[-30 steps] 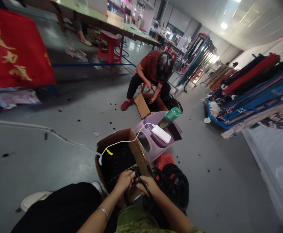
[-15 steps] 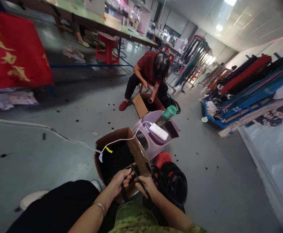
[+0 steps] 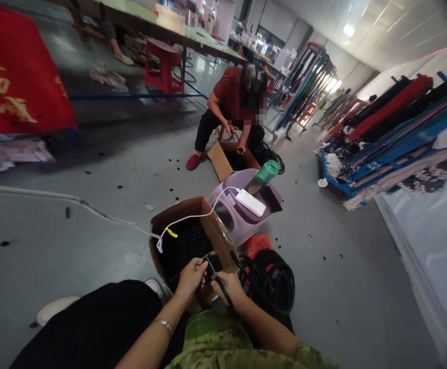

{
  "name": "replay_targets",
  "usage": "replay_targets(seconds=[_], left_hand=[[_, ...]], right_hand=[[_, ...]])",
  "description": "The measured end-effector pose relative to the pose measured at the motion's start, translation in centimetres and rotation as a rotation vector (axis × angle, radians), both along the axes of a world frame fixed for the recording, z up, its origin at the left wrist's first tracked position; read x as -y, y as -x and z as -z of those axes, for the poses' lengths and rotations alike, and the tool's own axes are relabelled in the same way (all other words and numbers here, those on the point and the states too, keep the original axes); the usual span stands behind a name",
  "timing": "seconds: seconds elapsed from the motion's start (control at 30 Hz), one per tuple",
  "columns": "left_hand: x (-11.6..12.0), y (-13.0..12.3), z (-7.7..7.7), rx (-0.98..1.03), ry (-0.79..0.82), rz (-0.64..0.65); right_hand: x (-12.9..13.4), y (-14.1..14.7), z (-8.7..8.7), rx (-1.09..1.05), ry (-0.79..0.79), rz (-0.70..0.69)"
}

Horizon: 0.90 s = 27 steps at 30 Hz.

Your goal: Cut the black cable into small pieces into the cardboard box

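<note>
My left hand (image 3: 193, 275) is closed, fingertips pinching the end of a black cord (image 3: 201, 300) that hangs down below it. Closed around black-handled scissors (image 3: 212, 267), my right hand (image 3: 229, 289) sits just to the right. The thin blades point up towards the left fingertips. Both hands are over the near edge of a cardboard box (image 3: 219, 230), which holds many small black pieces (image 3: 188, 238). Beside my right hand lies a coil of black cord (image 3: 273, 282). Fingers partly hide where blades and cord meet.
A purple stool (image 3: 231, 218) carries a white power bank (image 3: 251, 203), a phone (image 3: 271, 199) and a green bottle (image 3: 263, 177). A white cable (image 3: 192, 221) crosses the box. Beyond, a co-worker (image 3: 231, 97) bends over another box (image 3: 219, 159). Racks (image 3: 384, 154) stand right.
The scissors' blades now show more clearly between my hands, which stay close together. The view has shifted slightly. The co-worker's hands have moved a little over the other box.
</note>
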State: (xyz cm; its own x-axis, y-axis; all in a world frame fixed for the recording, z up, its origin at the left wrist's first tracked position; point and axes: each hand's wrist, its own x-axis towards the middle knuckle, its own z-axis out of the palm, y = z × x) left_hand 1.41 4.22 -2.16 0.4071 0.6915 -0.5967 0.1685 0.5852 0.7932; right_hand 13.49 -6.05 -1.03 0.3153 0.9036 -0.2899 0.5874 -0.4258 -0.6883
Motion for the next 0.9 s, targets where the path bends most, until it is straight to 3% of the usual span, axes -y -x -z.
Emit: replay_targets(seconds=[0.17, 0.3, 0.6, 0.9], left_hand=[[-0.7, 0.3, -0.1, -0.202, -0.187, 0.125], [-1.0, 0.3, 0.1, -0.205, -0.211, 0.186], [-0.7, 0.0, -0.8, -0.010, 0.168, 0.130], [-1.3, 0.4, -1.7, 0.177, 0.308, 0.063]], right_hand=[[-0.5, -0.4, -0.7, 0.067, 0.088, -0.028], [-0.4, -1.1, -0.7, 0.062, 0.092, -0.071], [0.0, -1.5, 0.6, 0.019, 0.053, -0.090], [-0.1, -1.1, 1.7, 0.026, -0.102, -0.112]])
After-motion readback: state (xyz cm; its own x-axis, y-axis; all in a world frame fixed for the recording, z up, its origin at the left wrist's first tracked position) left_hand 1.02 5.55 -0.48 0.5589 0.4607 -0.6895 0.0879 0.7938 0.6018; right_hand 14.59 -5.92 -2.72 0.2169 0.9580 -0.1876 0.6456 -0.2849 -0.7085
